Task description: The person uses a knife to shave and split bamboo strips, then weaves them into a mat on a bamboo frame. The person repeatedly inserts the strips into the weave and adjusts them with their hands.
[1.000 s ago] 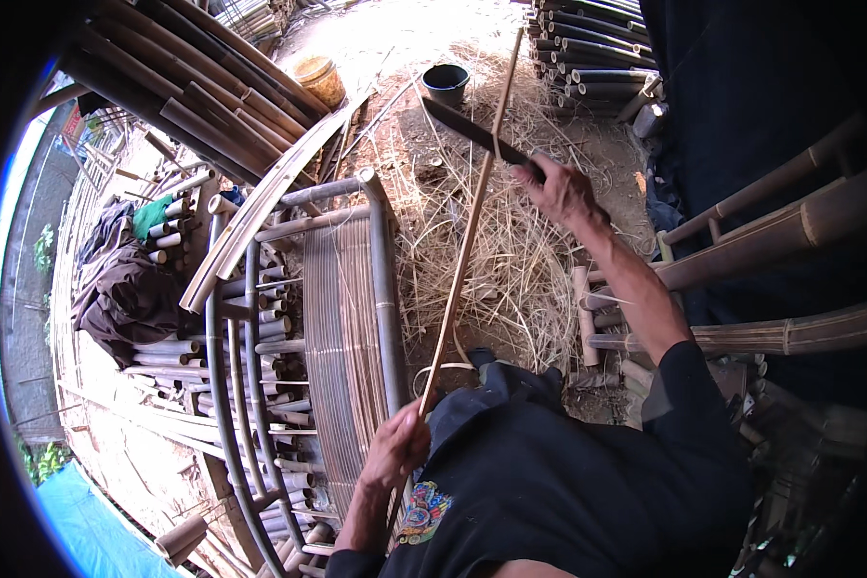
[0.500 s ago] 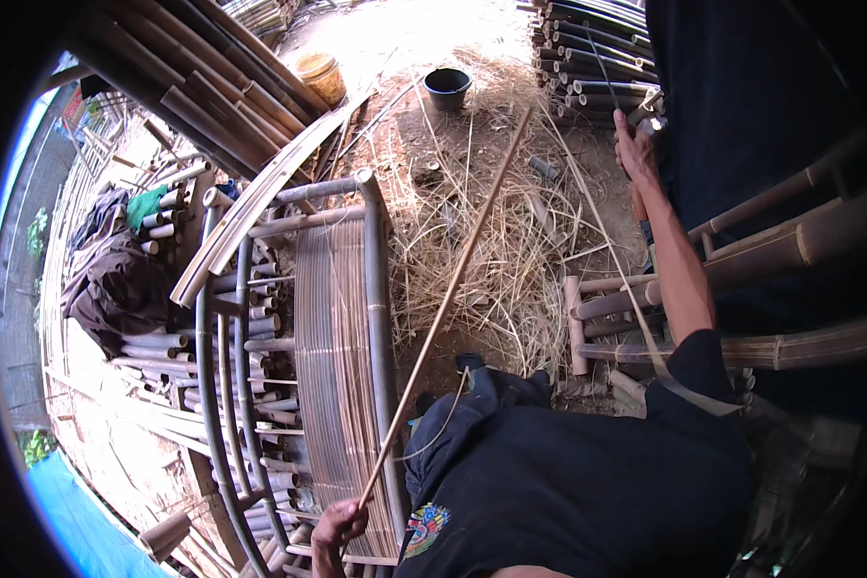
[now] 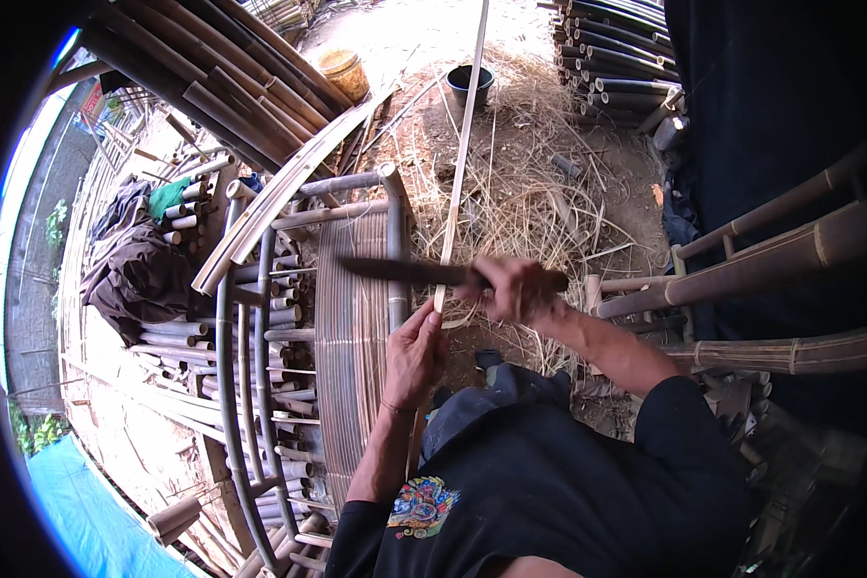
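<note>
A long, pale bamboo strip (image 3: 461, 164) runs from my left hand (image 3: 416, 356) away past the top edge of the view. My left thumb and fingers pinch its near end. In my right hand (image 3: 512, 289), a dark-bladed knife (image 3: 385, 270) lies sideways with its tip toward the left. The blade crosses the strip just beyond my left fingertips; whether its edge touches the strip I cannot tell. The end of the knife's handle sticks out on the right of my fist.
At my left stands a bamboo frame (image 3: 398, 241) with a slatted panel (image 3: 352, 328). Curled shavings (image 3: 520, 231) litter the ground ahead, near a black bucket (image 3: 470, 89) and a yellow bucket (image 3: 343, 75). Stacked bamboo poles (image 3: 626, 72) lie far right; bamboo rails (image 3: 742, 279) stand at my right.
My right hand has swung in from the far right to the middle with the knife. My left hand has risen from the lower edge, and the strip now points straighter ahead.
</note>
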Demonstrator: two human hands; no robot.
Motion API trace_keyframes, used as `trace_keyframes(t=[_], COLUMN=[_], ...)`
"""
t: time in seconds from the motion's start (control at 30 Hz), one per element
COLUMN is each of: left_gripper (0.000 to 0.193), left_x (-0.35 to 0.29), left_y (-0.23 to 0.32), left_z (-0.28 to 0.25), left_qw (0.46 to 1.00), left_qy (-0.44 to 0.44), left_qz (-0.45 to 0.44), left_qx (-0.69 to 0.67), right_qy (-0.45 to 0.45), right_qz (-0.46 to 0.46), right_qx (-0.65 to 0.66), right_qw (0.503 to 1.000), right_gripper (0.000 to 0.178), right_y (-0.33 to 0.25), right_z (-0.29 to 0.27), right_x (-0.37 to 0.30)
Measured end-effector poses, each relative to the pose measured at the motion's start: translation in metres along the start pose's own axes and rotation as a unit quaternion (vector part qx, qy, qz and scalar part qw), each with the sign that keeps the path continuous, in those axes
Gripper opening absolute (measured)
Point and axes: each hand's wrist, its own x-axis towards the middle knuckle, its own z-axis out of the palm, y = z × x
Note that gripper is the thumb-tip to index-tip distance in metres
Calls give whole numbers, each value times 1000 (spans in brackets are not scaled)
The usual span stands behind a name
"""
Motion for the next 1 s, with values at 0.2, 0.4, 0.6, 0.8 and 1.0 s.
trace_keyframes(t=[0.2,0.4,0.6,0.8,1.0], left_gripper=[39,36,36,38,36], left_x=[-13,-48,-115,-180,-188], left_y=[-11,-6,-32,-54,-65], left_z=[4,10,-23,-58,-58], left_qw=[999,993,988,989,983], left_qy=[5,23,29,38,54], left_qz=[33,32,-41,-32,-67], left_qx=[7,114,148,138,162], right_qy=[-27,69,71,82,65], right_qz=[20,99,188,192,250], right_qx=[20,-34,-100,-171,-94], right_qw=[999,992,974,963,962], right_gripper=[57,59,73,72,74], right_y=[-1,78,155,197,245], right_z=[-23,-26,-83,-125,-135], right_x=[5,39,57,85,112])
